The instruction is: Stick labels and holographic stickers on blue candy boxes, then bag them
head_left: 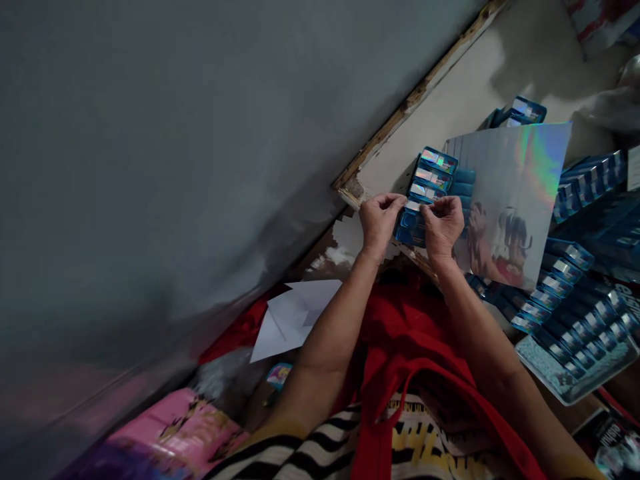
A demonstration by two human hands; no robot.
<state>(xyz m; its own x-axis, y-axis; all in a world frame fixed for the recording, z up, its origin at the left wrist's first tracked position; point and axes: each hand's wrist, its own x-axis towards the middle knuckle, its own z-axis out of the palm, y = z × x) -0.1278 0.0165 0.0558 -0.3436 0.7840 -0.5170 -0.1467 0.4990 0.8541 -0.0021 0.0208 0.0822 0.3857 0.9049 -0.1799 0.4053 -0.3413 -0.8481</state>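
My left hand (379, 219) and my right hand (442, 223) are held close together over a short stack of small blue boxes (425, 193) with holographic labels. Both hands have their fingers pinched at a small silvery label on the nearest box. The left fingers pinch its left edge, the right fingers its right edge. The boxes rest near the chipped edge of a pale tabletop (450, 93). A shiny holographic sheet (510, 200) lies just right of the stack.
Rows of the same blue boxes fill a tray (570, 327) at the right. More boxes (590, 180) are stacked behind. A grey wall (175, 147) fills the left. White paper (295, 317), red cloth (410, 333) and a pink package (175, 433) lie below.
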